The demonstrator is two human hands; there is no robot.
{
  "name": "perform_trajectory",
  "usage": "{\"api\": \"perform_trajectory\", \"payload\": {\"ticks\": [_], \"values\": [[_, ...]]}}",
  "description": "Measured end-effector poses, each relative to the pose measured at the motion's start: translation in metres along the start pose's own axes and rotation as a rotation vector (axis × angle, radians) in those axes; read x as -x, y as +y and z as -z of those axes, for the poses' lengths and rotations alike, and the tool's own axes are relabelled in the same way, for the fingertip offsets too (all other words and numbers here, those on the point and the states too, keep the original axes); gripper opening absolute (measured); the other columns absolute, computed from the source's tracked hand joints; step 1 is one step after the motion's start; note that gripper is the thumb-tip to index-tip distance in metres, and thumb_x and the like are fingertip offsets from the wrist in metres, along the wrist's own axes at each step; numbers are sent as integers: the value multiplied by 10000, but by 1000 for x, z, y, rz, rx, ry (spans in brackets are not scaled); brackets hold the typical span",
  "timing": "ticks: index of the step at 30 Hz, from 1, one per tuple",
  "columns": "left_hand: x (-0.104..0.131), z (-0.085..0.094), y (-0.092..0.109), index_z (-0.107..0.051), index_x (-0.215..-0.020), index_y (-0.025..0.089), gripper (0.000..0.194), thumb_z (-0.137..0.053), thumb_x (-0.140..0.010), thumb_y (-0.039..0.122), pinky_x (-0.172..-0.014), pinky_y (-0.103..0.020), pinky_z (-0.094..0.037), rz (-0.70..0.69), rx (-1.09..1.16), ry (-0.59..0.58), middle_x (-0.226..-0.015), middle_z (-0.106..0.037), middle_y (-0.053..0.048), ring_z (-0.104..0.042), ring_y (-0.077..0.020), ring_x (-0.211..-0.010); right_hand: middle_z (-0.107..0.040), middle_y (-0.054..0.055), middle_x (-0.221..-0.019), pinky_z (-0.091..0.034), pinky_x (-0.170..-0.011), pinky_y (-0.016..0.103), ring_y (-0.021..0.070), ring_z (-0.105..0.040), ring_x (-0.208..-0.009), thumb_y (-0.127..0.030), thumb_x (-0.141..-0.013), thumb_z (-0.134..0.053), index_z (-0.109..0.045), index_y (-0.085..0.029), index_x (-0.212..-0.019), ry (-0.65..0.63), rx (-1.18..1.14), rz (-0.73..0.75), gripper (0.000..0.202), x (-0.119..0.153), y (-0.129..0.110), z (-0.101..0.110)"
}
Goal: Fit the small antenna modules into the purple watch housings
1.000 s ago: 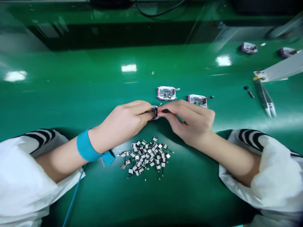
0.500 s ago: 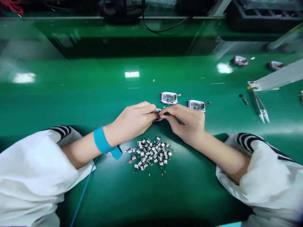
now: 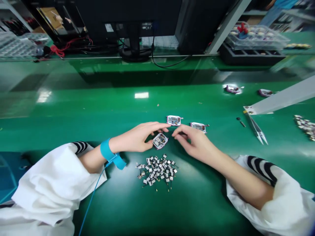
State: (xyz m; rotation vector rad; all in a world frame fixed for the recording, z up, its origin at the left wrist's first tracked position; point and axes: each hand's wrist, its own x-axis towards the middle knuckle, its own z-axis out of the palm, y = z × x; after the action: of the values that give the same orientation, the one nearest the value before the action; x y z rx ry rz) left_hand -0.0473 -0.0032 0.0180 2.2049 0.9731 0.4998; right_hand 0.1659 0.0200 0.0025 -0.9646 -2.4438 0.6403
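Note:
A small watch case point(image 3: 160, 141) with its circuit board exposed lies on the green mat, between my two hands. My left hand point(image 3: 141, 136) is open beside it, the thumb at the case's left edge and the fingers stretched above it. To the right of the case, apart from it, my right hand point(image 3: 192, 141) hovers with thumb and forefinger bent and slightly apart; I see nothing between their tips. Two more opened cases lie just beyond: one purple-edged case point(image 3: 173, 120) past my fingertips, another case point(image 3: 198, 127) behind my right hand. Nearer me is a pile of small square modules with short black leads point(image 3: 157, 170).
Tweezers point(image 3: 257, 129) and a small black part point(image 3: 241, 122) lie to the right, by a white metal arm point(image 3: 285, 95). Farther back are two purple cases point(image 3: 232, 89). A monitor point(image 3: 130, 19) stands behind. A blue cord point(image 3: 91, 200) runs from my left wristband.
My hands have moved apart and uncovered the case between them. The black piece at my right fingertips no longer shows there. The view has tilted up, showing more of the background.

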Motion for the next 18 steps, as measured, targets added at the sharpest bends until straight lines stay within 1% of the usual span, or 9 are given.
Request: {"api": "perform_trajectory", "payload": {"ticks": [2, 4, 5, 7, 9, 10, 12, 15, 18], "values": [[0, 2, -5, -216, -1344, 216, 675, -447, -742, 18, -976, -289, -382, -63, 16, -125, -1351, -382, -78, -394, -151, -1217, -609, 18, -744, -458, -616, 235, 106, -548, -669, -163, -765, -513, -576, -159, -821, -66, -9, 12, 84, -1, -5, -5], [1, 2, -11, -145, -1363, 229, 681, -491, -791, 101, -1042, -331, -313, -53, 25, -176, -1411, -277, -83, -305, -168, -1285, -624, 28, -780, -472, -671, 258, 121, -567, -736, -216, -758, -550, -594, -161, -839, -68, -23, 43, 108, -2, -9, -11], [1, 2, -14, -136, -1364, 242, 700, -533, -794, 160, -1037, -337, -318, -38, 27, -173, -1415, -267, -82, -306, -177, -1286, -632, 34, -803, -477, -702, 270, 125, -574, -766, -241, -764, -554, -600, -161, -851, -56, -29, 58, 127, -4, -9, -13], [3, 0, -19, -148, -1359, 265, 784, -629, -740, 279, -971, -342, -384, -2, 10, -132, -1374, -349, -86, -397, -199, -1221, -643, 47, -859, -478, -753, 292, 131, -579, -811, -286, -773, -557, -607, -161, -873, -34, -20, 97, 168, -6, -8, -17], [3, -4, -22, -198, -1347, 256, 848, -687, -663, 366, -849, -335, -450, 36, -60, -51, -1245, -495, -91, -514, -206, -1056, -643, 56, -894, -476, -772, 311, 139, -572, -828, -317, -775, -559, -617, -159, -893, -10, 41, 154, 205, -9, -5, -20], [3, -6, -23, -232, -1337, 241, 848, -694, -642, 393, -790, -325, -462, 52, -104, -9, -1161, -551, -87, -540, -199, -965, -641, 58, -888, -478, -761, 312, 141, -565, -814, -325, -776, -559, -624, -158, -899, 10, 96, 183, 217, -9, -4, -21], [3, -9, -22, -294, -1311, 211, 825, -697, -622, 417, -714, -299, -460, 73, -166, 50, -1036, -600, -76, -540, -181, -843, -628, 59, -834, -479, -715, 299, 142, -545, -761, -317, -785, -546, -644, -154, -881, 65, 239, 241, 213, -9, -4, -22], [2, -9, -21, -312, -1300, 210, 760, -686, -658, 371, -703, -269, -448, 85, -152, 10, -1033, -607, -63, -529, -152, -791, -596, 60, -739, -466, -637, 273, 137, -508, -682, -300, -807, -512, -662, -137, -816, 124, 431, 299, 222, -7, -8, -22], [1, -6, -22, -298, -1302, 227, 728, -675, -687, 327, -720, -263, -441, 77, -123, -40, -1105, -587, -54, -533, -150, -838, -586, 55, -700, -446, -587, 272, 144, -495, -650, -278, -799, -526, -658, -129, -774, 142, 546, 324, 201, -5, -15, -23]]}}
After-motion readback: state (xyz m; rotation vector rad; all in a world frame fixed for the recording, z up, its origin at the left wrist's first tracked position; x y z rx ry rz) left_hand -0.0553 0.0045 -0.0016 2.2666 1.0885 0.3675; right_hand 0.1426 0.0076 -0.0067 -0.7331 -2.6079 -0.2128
